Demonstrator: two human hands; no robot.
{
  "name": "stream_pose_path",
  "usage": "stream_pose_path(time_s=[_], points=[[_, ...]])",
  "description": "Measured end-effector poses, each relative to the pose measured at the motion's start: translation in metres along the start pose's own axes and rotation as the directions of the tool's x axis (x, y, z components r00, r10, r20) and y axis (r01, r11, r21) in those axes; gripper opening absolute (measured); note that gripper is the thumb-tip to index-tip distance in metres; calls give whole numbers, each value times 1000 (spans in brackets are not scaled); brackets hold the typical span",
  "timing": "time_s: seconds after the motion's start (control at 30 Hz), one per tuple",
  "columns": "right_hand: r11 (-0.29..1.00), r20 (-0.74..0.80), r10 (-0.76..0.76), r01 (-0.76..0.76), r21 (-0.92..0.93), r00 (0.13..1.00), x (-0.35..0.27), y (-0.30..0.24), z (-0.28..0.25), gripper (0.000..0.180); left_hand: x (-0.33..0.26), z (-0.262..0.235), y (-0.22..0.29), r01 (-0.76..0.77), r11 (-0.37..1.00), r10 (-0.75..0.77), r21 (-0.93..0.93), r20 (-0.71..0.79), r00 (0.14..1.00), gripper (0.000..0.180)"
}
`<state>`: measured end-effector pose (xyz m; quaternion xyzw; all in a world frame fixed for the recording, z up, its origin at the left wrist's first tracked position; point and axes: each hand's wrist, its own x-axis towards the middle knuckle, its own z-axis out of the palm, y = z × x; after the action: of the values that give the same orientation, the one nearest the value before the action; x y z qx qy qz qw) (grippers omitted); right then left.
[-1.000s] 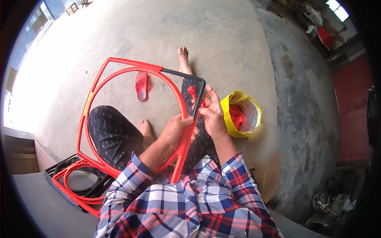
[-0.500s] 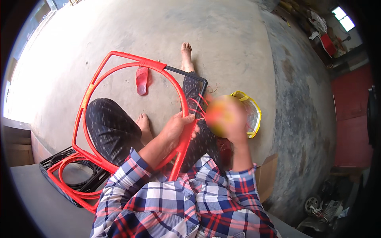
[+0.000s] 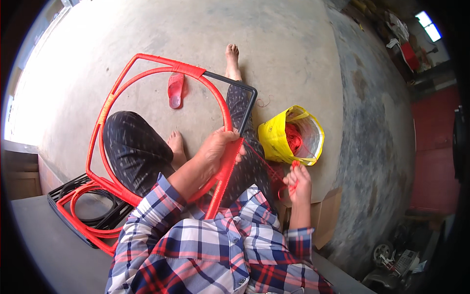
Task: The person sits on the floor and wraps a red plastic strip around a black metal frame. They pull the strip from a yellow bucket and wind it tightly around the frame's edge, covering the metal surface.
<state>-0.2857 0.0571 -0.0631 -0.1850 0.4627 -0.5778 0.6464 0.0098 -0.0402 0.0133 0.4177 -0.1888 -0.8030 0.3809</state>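
Note:
I sit on a concrete floor with a large frame across my lap, a square outline with a ring inside, mostly wrapped in red cord, its right corner bare black metal. My left hand grips the frame's wrapped right side. My right hand is out to the right, pinching a thin red cord that runs taut back to the frame by my left hand. A yellow bag holding more red cord lies on the floor just beyond my right hand.
A red sandal lies on the floor inside the ring. Several similar red and black frames are stacked at my lower left. Flat cardboard lies to my right. Clutter sits at the far right edge.
My right hand has left the frame and pulled the red cord out to the right and downward. My left hand has kept its grip on the frame.

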Motion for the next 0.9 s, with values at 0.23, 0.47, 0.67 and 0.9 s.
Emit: stream_pose_path(time_s=[0.23,0.47,0.67,0.9], points=[[855,217,-304,366,-367,928,72,-55,136,11,0,-1,-10,-149,988,151,43,-67,986,36],[-62,784,-324,815,-576,530,109,-38,188,8,-1,7,-11,-413,890,422,-193,4,907,73],[410,381,-550,638,-652,743,85,-45,151,20,2,-1,-9,-310,934,324,-177,57,944,49],[104,542,-404,625,-774,737,73,-7,148,19,-1,2,-5,-239,946,273,-217,142,952,42]])
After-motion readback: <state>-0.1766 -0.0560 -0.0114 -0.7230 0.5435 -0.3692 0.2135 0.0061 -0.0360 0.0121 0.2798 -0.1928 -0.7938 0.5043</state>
